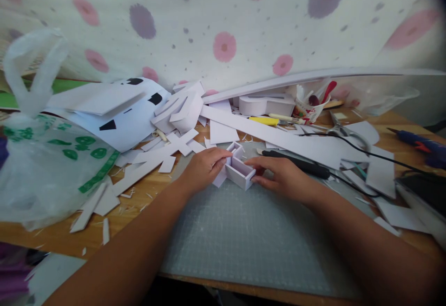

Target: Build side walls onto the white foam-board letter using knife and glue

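Observation:
A small open-topped shape with thin upright walls, a white foam-board box [239, 176], sits at the far part of the grey cutting mat [244, 241]. The fingers of my left hand [204, 169] pinch its left wall. My right hand [278, 176] grips its right end between thumb and fingers. A flat white piece [219, 178] lies beside the box near my left fingertips, partly hidden. Just beyond my right hand is a black corded tool [296, 162] with a long handle.
White offcuts [142, 171] and a long strip [272, 134] litter the wooden table. Behind stand finished-looking white shapes [186, 108], a yellow cutter [264, 121] and a cup [308, 108] of utensils. A plastic bag [45, 166] is left; scissors [343, 129] and a blue glue gun [423, 145] are right.

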Available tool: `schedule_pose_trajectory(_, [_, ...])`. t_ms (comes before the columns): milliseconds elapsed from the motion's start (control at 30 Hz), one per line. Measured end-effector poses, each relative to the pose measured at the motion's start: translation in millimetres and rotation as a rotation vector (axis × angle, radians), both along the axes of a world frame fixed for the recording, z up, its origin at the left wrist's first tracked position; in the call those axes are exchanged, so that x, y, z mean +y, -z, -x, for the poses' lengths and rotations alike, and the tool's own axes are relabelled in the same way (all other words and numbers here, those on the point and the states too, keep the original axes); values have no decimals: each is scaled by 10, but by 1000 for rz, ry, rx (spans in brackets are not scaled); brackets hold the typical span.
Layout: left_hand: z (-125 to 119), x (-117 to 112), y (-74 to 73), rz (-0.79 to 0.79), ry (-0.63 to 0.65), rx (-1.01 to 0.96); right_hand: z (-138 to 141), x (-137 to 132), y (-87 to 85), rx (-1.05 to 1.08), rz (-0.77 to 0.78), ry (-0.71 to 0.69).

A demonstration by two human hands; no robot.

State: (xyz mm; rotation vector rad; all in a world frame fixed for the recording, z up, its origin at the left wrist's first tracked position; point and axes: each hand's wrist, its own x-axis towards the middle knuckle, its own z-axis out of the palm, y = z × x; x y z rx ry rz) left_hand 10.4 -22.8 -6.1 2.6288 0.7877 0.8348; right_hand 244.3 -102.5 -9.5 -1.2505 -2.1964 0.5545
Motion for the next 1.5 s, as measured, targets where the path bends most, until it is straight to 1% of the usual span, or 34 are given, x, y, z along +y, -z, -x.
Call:
schedule_pose_trajectory(200, [3,4,15,70,-6,-65,-4,-5,0,-13,-17,-4])
schedule_pose_trajectory(267, [9,9,26,54,-17,-73,-3,-4,3,-16,-20,-7])
schedule_pose_trajectory(467, [55,14,21,-76,-19,-108,1,-11,0,-17,-20,8])
schedule_pose_trajectory(600, [132,-26,-35,-76,-28,-136,-5,-9,-4,-25,-16,-5])
schedule_pose_trajectory(667, [171,-59,-73,-50,-54,-111,-6,-6,-3,-26,-8,0])
schedule_pose_trajectory(767, [206,-116,-134,44,-76,-42,-6,-5,1,-24,2,11])
schedule_pose_trajectory(867, [200,-167,-197,155,-54,8,-8,-4,11,-17,7,16])
schedule_pose_trajectory(1000, [168,-193,-245,196,-31,37,-15,-1,27,-14,1,16])
schedule_pose_trajectory(1167, [168,-164,-227,327,-39,8,-11,0,19,-27,-4,11])
schedule_pose_trajectory(1267, [193,-133,-207,410,1,-27,-3,-2,1,-33,3,12])
schedule_pose_trajectory(1400, [218,-98,-190,624,89,-82,2,-4,-15,-25,12,-1])
schedule_pose_trajectory(1500, [226,-81,-179,766,119,-90,0,-5,-13,-35,19,6])
